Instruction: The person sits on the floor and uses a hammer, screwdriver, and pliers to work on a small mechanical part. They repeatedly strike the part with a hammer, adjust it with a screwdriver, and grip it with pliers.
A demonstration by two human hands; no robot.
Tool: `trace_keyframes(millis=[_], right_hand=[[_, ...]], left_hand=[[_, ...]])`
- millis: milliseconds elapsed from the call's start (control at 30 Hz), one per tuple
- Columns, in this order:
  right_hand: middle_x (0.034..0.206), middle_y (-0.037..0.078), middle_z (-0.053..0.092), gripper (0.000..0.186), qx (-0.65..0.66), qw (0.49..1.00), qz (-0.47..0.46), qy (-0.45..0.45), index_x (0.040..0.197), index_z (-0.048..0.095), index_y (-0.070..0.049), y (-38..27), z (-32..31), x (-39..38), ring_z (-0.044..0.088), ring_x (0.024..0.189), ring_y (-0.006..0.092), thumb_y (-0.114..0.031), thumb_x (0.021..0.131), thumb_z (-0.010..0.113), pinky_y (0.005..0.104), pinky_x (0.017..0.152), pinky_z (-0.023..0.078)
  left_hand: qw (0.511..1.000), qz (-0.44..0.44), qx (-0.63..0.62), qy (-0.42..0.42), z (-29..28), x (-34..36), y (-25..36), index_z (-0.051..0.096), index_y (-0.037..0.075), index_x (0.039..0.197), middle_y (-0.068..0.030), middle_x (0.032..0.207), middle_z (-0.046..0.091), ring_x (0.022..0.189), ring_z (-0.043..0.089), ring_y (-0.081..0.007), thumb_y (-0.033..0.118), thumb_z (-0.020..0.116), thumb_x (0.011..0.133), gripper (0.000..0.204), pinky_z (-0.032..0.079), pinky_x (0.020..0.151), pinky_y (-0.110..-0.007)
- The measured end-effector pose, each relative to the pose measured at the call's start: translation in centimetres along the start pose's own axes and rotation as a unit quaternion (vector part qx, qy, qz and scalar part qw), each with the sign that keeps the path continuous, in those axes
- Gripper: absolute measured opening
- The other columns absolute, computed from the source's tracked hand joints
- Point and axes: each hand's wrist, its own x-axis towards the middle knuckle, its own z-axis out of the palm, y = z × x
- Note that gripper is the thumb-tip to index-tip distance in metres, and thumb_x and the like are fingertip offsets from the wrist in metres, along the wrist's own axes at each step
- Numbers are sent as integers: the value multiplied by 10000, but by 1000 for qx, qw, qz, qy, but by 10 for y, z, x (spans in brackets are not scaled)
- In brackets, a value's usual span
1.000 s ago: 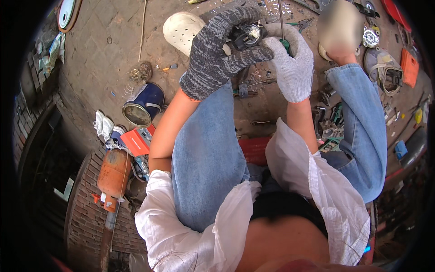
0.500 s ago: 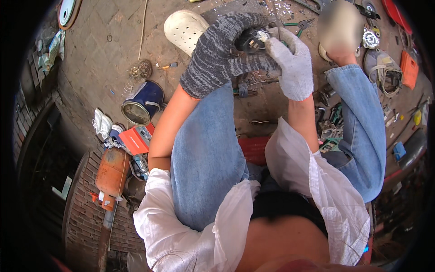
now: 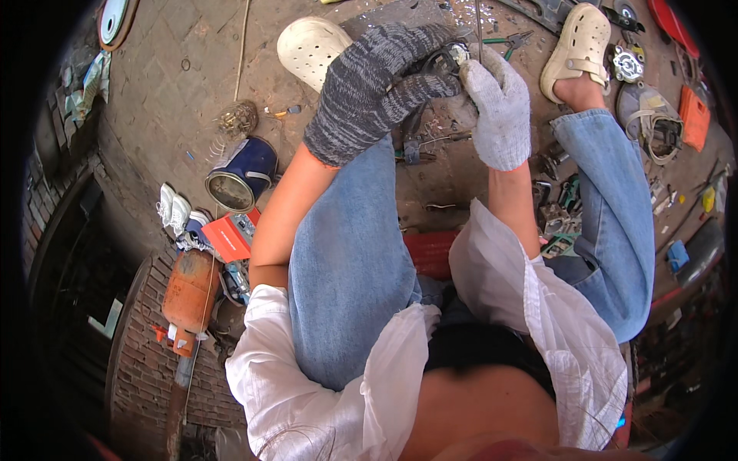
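My left hand (image 3: 377,92), in a dark marled knit glove, has its fingers wrapped round a small black part (image 3: 440,64) with pale and metal bits at its end. Much of that part is hidden by the glove. My right hand (image 3: 498,111) wears a light grey knit glove and is closed beside the part, fingertips close to its end. From its fingers a thin dark metal rod (image 3: 480,29) points away from me; its other end is hidden. Beyond the right hand, pliers with green handles (image 3: 496,41) lie on the ground.
Hand tools (image 3: 419,152) lie below my hands. To the left are a blue can (image 3: 250,165), a red box (image 3: 227,237) and an orange cylinder (image 3: 190,288). At right are a round metal part (image 3: 628,64), a grey shoe (image 3: 646,115) and an orange block (image 3: 693,117).
The black part has turned in my left hand and shows less of its face. The left fingers have closed further over it. The rod in my right hand stands straighter.
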Motion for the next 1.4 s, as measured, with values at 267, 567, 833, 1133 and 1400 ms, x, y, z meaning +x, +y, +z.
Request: trace_keyframes(millis=[267, 567, 833, 1133, 1400], right_hand=[[646, 46, 600, 290, 42, 996, -76, 10, 976, 592, 22, 8, 2, 1, 449, 480, 47, -252, 896, 538, 202, 428, 333], [699, 41, 609, 267, -15, 995, -87, 42, 985, 615, 19, 4, -1, 2, 521, 570, 45, -211, 849, 621, 196, 490, 392], [763, 38, 634, 250, -133, 978, -139, 82, 926, 641, 2, 0, 3, 3, 578, 671, 91, -178, 765, 705, 244, 612, 469], [770, 75, 629, 225, -182, 959, -199, 91, 966, 619, -3, 6, 9, 5, 585, 695, 118, -193, 849, 596, 253, 671, 469], [634, 4, 544, 277, -109, 993, -31, -20, 1022, 599, 1, 4, 29, -20, 407, 515, 42, -219, 944, 449, 194, 467, 313]], left_hand=[[999, 6, 8, 32, 0, -1, 1, 609, 113, 1155, -95, 1056, 642, 954, 615, -263, 359, 687, 756, 475, 479, 840, -351], [995, -29, -92, 33, -4, 2, 8, 587, 65, 1170, -78, 1043, 639, 940, 613, -198, 189, 708, 773, 433, 483, 830, -308], [992, -17, -115, 39, -3, 4, 7, 598, 74, 1171, -81, 1083, 642, 979, 622, -195, 193, 736, 753, 457, 494, 844, -307], [907, -277, -312, 53, 1, 7, 10, 577, -8, 1120, -45, 919, 629, 839, 587, -137, 101, 617, 864, 281, 475, 755, -253], [883, -307, -319, 154, -3, 11, 10, 565, 3, 1124, -42, 941, 600, 848, 565, -115, 104, 539, 901, 246, 467, 752, -238]])
